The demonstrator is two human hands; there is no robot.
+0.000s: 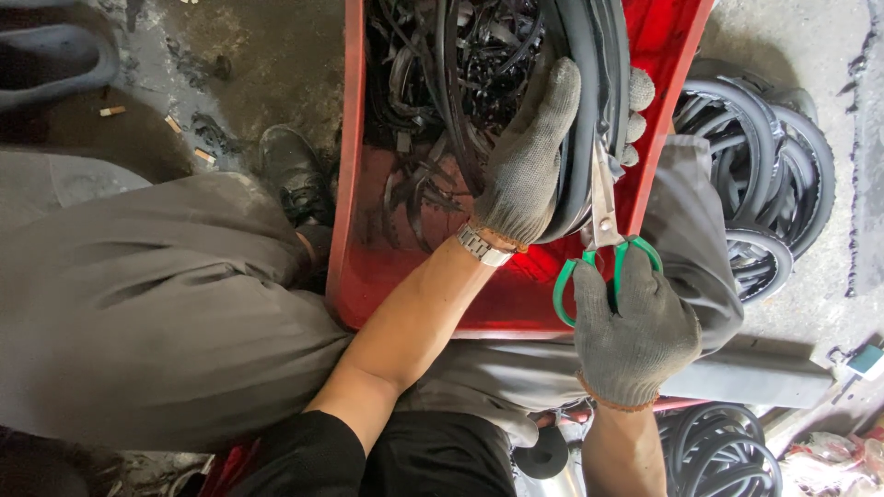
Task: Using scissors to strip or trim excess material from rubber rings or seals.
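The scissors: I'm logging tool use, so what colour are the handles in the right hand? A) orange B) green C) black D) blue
B: the right hand grips scissors with green loop handles, blades pointing up at the black rubber ring that the left hand holds over the red tray.

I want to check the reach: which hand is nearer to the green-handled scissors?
Right. The right hand holds the scissors by their green handles. The left hand is beside the blades, gripping the black rubber strips.
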